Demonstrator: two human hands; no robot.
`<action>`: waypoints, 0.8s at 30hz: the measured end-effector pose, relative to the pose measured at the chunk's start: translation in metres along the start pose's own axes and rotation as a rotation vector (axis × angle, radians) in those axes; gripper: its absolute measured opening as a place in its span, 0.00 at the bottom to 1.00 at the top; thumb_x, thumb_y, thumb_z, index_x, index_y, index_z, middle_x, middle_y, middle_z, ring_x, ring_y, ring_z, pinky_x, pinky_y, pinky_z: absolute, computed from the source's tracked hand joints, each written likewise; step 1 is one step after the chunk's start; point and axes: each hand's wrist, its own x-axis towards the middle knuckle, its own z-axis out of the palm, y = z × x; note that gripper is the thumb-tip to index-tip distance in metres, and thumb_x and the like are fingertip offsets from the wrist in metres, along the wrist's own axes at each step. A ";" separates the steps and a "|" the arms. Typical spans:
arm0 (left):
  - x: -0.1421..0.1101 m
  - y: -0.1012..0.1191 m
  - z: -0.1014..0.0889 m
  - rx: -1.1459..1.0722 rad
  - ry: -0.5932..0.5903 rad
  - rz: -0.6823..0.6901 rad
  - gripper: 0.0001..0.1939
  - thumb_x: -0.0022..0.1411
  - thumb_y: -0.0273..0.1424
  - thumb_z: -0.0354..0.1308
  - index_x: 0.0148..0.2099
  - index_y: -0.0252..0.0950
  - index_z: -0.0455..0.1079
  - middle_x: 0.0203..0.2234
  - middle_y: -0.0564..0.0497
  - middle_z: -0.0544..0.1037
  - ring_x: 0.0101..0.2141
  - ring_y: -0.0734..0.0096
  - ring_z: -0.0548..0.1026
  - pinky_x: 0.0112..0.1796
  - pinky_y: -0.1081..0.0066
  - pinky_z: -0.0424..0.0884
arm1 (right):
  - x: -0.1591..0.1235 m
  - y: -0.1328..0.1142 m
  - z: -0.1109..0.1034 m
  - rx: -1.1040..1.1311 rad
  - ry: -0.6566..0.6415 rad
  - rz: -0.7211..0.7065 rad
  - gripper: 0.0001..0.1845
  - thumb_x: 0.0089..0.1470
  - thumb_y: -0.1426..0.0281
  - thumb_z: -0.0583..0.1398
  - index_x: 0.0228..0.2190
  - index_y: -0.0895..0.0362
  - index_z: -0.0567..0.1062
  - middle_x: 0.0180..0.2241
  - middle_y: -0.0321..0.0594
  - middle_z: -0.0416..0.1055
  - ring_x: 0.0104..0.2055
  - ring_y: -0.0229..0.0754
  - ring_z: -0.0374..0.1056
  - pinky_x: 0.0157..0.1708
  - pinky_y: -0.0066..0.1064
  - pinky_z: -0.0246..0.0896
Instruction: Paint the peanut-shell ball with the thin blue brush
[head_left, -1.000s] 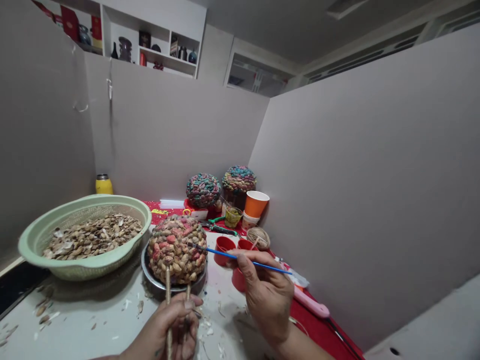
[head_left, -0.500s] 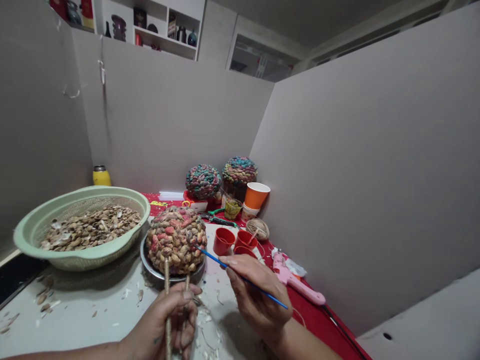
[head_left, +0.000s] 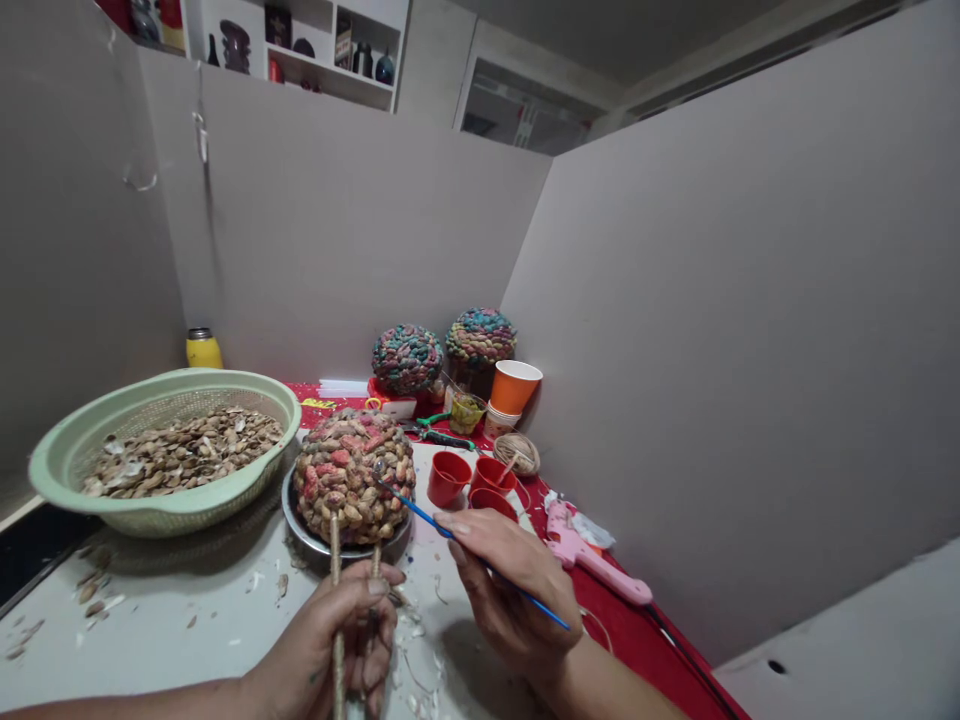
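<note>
A ball covered in peanut shells [head_left: 349,470], partly painted red and pink, rests in a metal bowl [head_left: 300,540]. Two rope-wrapped sticks [head_left: 336,570] run from the ball toward me, and my left hand [head_left: 337,630] is closed around them. Between the fingers of my right hand [head_left: 517,585] is a thin blue paintbrush [head_left: 424,516], its tip at the right side of the shell ball. Close by stand small red cups [head_left: 450,478], one with a wooden stick in it.
At left sits a green colander [head_left: 277,400] of shells. Behind are two painted shell balls [head_left: 407,358], paper cups [head_left: 516,388], green-handled pliers [head_left: 442,436] and a twine roll [head_left: 519,453]. A pink glue gun [head_left: 592,565] lies right, by the grey partition [head_left: 712,330].
The brush tip has shifted slightly up and left on the shell ball. My left hand keeps its hold on the sticks, and the view has tilted slightly.
</note>
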 end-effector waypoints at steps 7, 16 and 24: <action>-0.003 0.002 0.002 -0.008 -0.018 0.001 0.25 0.49 0.43 0.72 0.45 0.35 0.72 0.21 0.57 0.74 0.15 0.80 0.61 0.15 0.75 0.67 | 0.005 -0.011 -0.004 -0.007 -0.016 -0.030 0.25 0.60 0.84 0.60 0.55 0.51 0.77 0.35 0.42 0.86 0.37 0.46 0.85 0.38 0.37 0.84; 0.001 -0.001 0.001 -0.011 -0.018 -0.003 0.25 0.49 0.44 0.72 0.44 0.35 0.73 0.21 0.57 0.75 0.14 0.79 0.63 0.16 0.75 0.67 | -0.002 -0.005 -0.003 -0.040 -0.062 -0.060 0.28 0.58 0.86 0.61 0.56 0.52 0.75 0.41 0.46 0.86 0.41 0.45 0.84 0.41 0.39 0.83; -0.003 0.001 0.004 -0.006 0.001 -0.012 0.28 0.45 0.45 0.73 0.44 0.36 0.71 0.20 0.59 0.74 0.14 0.80 0.61 0.16 0.75 0.66 | 0.007 -0.009 -0.004 0.020 -0.066 -0.130 0.21 0.57 0.85 0.59 0.50 0.59 0.77 0.36 0.47 0.86 0.38 0.43 0.84 0.39 0.33 0.82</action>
